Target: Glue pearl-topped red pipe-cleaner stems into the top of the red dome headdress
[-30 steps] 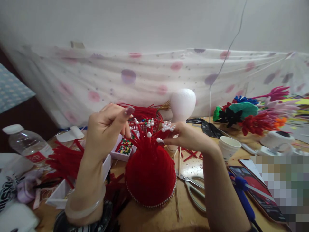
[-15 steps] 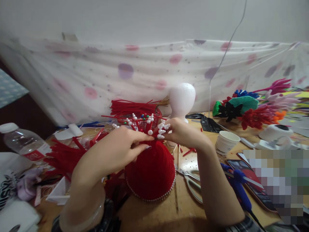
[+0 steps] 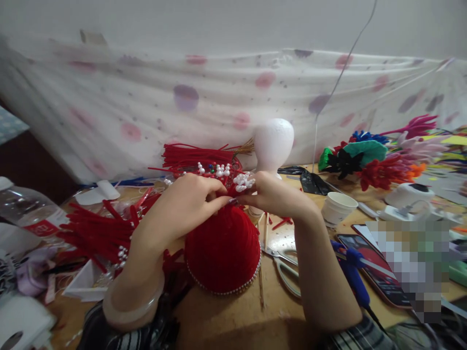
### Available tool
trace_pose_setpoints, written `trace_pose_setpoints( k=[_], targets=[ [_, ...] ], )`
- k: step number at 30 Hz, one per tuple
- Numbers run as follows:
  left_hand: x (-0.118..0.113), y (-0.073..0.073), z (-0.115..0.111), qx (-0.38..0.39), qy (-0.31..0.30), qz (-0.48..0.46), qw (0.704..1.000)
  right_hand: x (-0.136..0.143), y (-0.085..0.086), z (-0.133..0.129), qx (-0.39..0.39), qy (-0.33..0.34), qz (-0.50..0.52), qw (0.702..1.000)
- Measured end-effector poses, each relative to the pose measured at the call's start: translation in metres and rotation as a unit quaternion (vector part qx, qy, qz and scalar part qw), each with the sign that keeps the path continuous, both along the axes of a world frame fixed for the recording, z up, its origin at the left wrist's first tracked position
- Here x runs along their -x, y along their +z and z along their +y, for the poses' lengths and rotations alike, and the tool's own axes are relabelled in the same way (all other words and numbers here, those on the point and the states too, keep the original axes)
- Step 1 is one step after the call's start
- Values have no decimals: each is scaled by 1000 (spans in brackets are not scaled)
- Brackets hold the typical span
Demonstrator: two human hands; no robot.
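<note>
From here I've got the left hand [image 3: 188, 197] and right hand [image 3: 269, 195] together atop a red dome [image 3: 224, 248] rimmed with pearly beads [image 3: 226, 293]. Scissors [image 3: 274, 253] just beside it, white foam head [image 3: 273, 143] behind.

"Start counting, please."

"One left hand [image 3: 188, 201], one right hand [image 3: 273, 198]: two hands. One red dome [image 3: 223, 253], one white foam head [image 3: 273, 143]."

"Tools?"

"One pair of scissors [image 3: 276, 254], one blue glue gun [image 3: 354, 286]."

"And elsewhere?"

"One plastic bottle [image 3: 31, 206], one bracelet [image 3: 126, 315], one black flower [image 3: 345, 163], one spotted sheet [image 3: 219, 95]."

"The white beads [image 3: 243, 181]?"

"I see several, but they bunch and blur too much for a number."

"The red stems [image 3: 95, 231]?"

"Many, and they overlap, so I can't count those exactly."
</note>
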State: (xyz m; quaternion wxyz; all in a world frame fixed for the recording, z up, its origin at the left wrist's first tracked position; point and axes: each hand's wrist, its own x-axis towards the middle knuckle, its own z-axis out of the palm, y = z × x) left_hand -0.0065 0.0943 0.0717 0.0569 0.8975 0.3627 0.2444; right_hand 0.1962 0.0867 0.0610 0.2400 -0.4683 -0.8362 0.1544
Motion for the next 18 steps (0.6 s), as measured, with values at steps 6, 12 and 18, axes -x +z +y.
trace_pose_setpoints(
  k=[6, 12, 18],
  targets=[
    [-3, -3, 3, -21, 23, -9, 999, 3, -4, 6, 19, -11, -13, 1000],
    [-2, -5, 3, 6, 20, 71, 997, 6, -3, 6, -7, -40, -57, 998],
    [1, -12, 7, 59, -29, 115, 991, 5, -3, 6, -8, -53, -82, 995]
  ],
)
